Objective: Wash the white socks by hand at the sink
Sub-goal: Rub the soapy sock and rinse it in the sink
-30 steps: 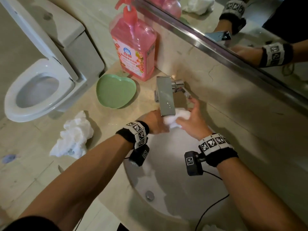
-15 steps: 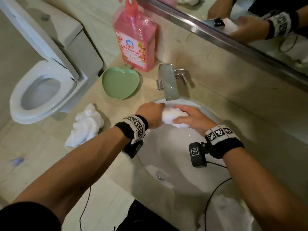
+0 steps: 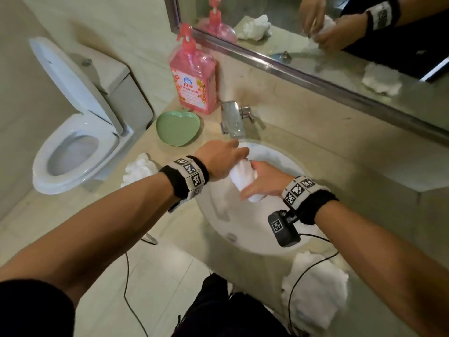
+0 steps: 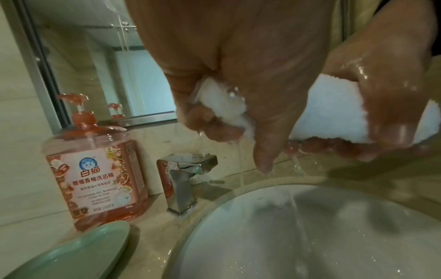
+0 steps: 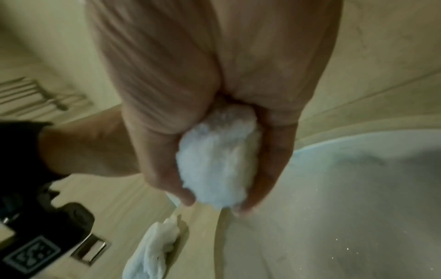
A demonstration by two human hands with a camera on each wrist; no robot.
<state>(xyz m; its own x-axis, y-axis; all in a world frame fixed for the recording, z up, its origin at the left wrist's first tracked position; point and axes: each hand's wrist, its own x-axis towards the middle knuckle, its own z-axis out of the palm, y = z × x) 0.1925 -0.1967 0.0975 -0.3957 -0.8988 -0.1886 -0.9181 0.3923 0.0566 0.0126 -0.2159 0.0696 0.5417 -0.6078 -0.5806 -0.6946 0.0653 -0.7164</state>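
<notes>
A rolled white sock (image 3: 243, 177) (image 4: 334, 113) (image 5: 217, 164) is held above the round white sink (image 3: 245, 229) (image 4: 310, 236) (image 5: 358, 207). My left hand (image 3: 222, 156) (image 4: 233, 105) grips its far end. The near end sits in the curled fingers of my right hand (image 3: 263, 182) (image 5: 214, 151) (image 4: 381, 94). Both hands are wet, and thin streams of water fall from the sock into the basin in the left wrist view. The chrome faucet (image 3: 233, 119) (image 4: 181, 186) stands just beyond the hands.
A pink detergent pump bottle (image 3: 193, 81) (image 4: 95, 175) and a green heart-shaped dish (image 3: 177, 127) (image 4: 71, 253) stand left of the faucet. White cloth bundles lie on the counter at the left (image 3: 139, 169) (image 5: 152, 251) and at the near right (image 3: 314, 288). A toilet (image 3: 75, 142) is at far left.
Both hands drew back from under the faucet toward the sink's middle with the sock. The sock now lies lengthwise between them, the right hand nearer me.
</notes>
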